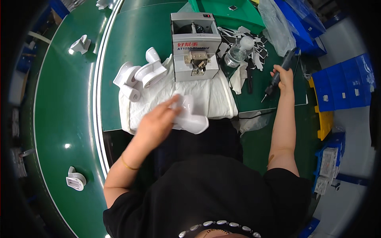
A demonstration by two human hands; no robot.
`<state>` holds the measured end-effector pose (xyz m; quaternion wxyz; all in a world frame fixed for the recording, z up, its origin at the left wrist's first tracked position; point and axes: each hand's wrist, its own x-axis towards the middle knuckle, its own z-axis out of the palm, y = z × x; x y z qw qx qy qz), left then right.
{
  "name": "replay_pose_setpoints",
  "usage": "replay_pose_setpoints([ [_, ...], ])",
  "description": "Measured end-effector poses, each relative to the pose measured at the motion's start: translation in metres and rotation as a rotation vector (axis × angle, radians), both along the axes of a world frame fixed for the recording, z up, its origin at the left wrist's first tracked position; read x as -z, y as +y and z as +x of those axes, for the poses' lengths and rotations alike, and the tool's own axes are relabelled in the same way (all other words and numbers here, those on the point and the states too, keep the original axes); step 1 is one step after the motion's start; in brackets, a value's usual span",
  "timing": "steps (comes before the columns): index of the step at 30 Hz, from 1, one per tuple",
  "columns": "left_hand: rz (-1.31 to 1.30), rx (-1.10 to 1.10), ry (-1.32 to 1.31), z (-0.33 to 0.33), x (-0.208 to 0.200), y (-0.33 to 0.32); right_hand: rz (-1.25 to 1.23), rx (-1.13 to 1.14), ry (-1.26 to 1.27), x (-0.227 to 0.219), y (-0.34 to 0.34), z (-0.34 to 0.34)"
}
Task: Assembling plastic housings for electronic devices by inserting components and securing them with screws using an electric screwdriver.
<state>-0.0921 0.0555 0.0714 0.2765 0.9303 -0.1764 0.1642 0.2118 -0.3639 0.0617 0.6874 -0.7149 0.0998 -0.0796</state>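
In the head view, a glossy white part (193,120) lies at the near edge of a white cloth (216,99) on the green worktop (137,29). The left hand (156,122) is at its left side, blurred; whether its grip pinches the part, I cannot tell. On the right, the right hand (284,77) has its grip wrapped around a dark screwdriver (274,82). A grey machine (196,43) stands beyond the part.

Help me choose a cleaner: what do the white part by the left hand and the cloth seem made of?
White part: probably glossy plastic, given its sharp highlights and smooth curves; glazed ceramic isn't ruled out. Cloth: matte, likely fabric, from its soft creases.
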Motion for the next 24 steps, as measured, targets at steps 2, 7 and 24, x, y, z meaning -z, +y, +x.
replay_pose_setpoints([
  [2,-0.260,-0.213,-0.088,-0.008,-0.007,0.027,-0.010,0.050,-0.026,0.023,-0.015,0.014],
  [7,-0.527,-1.014,-0.425,-0.033,0.011,0.181,-0.283,0.108,0.013,0.039,-0.020,0.018],
  [24,0.645,-1.394,0.511,-0.219,-0.034,0.271,-0.629,0.080,-0.393,0.026,0.012,-0.014],
])
